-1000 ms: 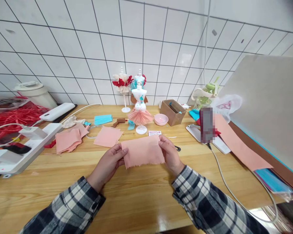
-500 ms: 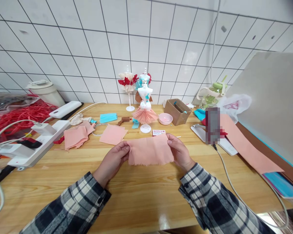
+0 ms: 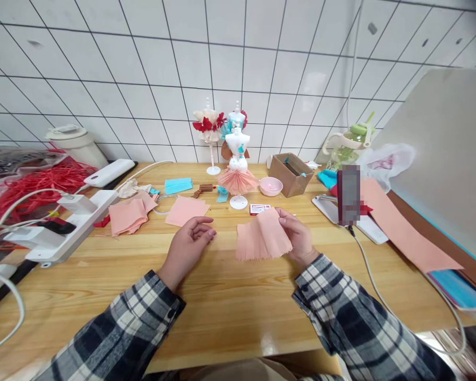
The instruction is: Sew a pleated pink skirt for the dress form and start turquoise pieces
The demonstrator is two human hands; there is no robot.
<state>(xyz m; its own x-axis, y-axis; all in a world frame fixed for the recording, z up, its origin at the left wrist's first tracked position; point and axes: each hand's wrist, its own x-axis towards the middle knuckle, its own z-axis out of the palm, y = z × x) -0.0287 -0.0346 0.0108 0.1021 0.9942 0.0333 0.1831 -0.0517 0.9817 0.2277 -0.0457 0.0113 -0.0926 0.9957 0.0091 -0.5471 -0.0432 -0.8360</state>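
Pink fabric (image 3: 264, 238) hangs near a small box (image 3: 258, 209) and skirted mannequin (image 3: 238, 145).

Saw smooth, glossy wood in the table (image 3: 222, 317); matt cloth, jagged along one edge, in the strip (image 3: 266, 239); matt woven cloth in the sleeves (image 3: 119, 323). Noted dull cardboard in the box (image 3: 298, 184), smooth plastic in the bowl (image 3: 271, 192), glossy tile on the wall (image 3: 262, 61).
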